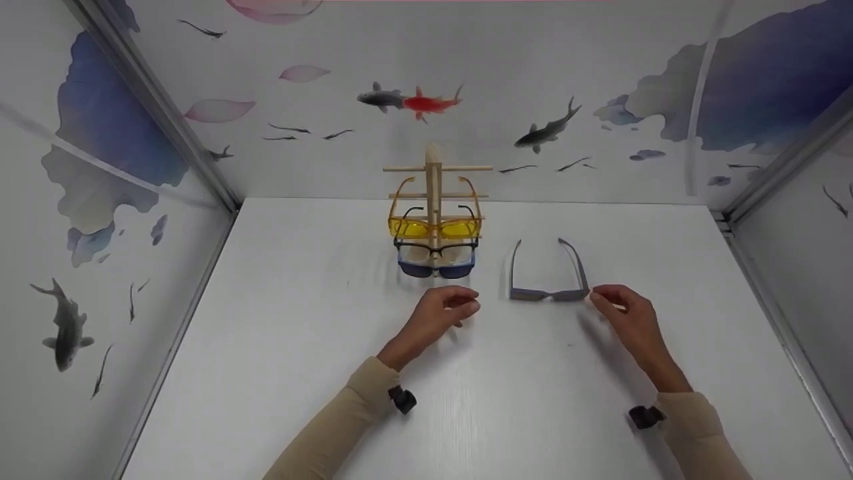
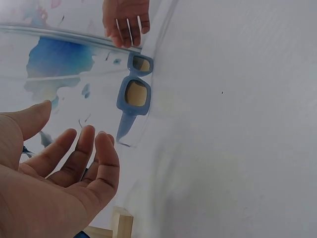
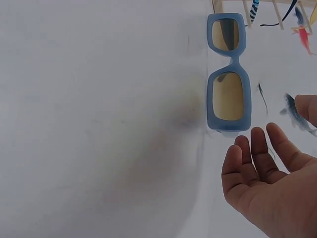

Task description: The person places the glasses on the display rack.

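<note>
Blue-framed sunglasses [image 1: 526, 294] with tinted lenses stand on the white table, arms unfolded toward the back wall. My right hand [image 1: 630, 320] is at their right corner, fingertips right by the frame. In the right wrist view, its fingers [image 3: 260, 153] are spread and loosely bent beside the sunglasses [image 3: 229, 124], pinching nothing. My left hand [image 1: 440, 313] hovers in front of a wooden eyewear stand [image 1: 433, 160], left of the sunglasses. The left wrist view shows its thumb and fingers [image 2: 106, 163] apart, with nothing between them.
Several pairs hang on the stand: yellow-lensed glasses [image 1: 460, 229] on top, black-framed glasses [image 1: 435, 252] below, then dark-lensed blue glasses [image 1: 456, 271] lowest. Printed panels [image 1: 320, 153] enclose the table [image 1: 300, 320] at the back and sides. Each sleeve carries a small black wrist camera [image 1: 403, 400].
</note>
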`<move>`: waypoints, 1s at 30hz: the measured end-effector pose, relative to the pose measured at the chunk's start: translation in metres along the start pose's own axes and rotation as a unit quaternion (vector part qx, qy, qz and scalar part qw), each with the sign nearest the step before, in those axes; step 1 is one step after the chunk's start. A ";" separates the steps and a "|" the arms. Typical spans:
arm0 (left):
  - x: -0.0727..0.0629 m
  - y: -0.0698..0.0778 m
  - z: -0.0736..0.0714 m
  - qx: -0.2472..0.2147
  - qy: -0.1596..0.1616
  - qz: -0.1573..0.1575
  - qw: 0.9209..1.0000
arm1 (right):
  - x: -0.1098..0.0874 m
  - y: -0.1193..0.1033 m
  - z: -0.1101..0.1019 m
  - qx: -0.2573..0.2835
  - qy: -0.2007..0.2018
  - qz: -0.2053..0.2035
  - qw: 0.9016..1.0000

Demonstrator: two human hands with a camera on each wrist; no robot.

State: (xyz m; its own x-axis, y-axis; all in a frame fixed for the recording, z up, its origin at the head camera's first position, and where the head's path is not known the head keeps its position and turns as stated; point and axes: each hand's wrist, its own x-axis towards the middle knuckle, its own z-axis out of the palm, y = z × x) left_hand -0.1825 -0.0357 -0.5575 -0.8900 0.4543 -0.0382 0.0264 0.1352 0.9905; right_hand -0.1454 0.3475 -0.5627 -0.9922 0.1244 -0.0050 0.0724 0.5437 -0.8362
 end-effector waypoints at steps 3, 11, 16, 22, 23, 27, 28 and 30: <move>0.004 -0.003 0.004 -0.001 0.006 -0.002 1.000 | 0.001 0.003 0.000 -0.013 -0.002 0.011 1.000; 0.013 -0.008 0.014 -0.010 0.015 -0.014 1.000 | 0.005 0.009 0.001 0.001 -0.011 0.028 1.000; 0.019 -0.011 0.018 -0.011 0.015 -0.018 1.000 | 0.007 0.012 0.004 0.010 -0.017 0.028 0.999; 0.027 -0.014 0.021 -0.019 0.018 -0.021 0.999 | 0.008 0.016 0.004 0.021 -0.032 0.038 0.999; 0.028 -0.014 0.021 -0.021 0.018 -0.024 0.999 | 0.008 0.016 0.004 0.023 -0.035 0.042 0.998; 0.032 -0.015 0.024 -0.025 0.017 -0.023 0.999 | 0.009 0.015 0.003 0.034 -0.042 0.050 0.997; 0.033 -0.015 0.025 -0.026 0.016 -0.021 0.999 | 0.010 0.014 0.003 0.035 -0.043 0.051 0.997; 0.034 -0.017 0.027 -0.027 0.015 -0.014 0.999 | 0.011 0.012 0.003 0.036 -0.047 0.055 0.997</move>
State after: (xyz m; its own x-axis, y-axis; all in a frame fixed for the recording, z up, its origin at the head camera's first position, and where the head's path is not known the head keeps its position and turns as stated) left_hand -0.2011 0.0012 -0.5788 -0.9035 0.4239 -0.0627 -0.0228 0.0985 0.9949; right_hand -0.1556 0.3529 -0.5749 -0.9839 0.1007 -0.1477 0.1778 0.4696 -0.8648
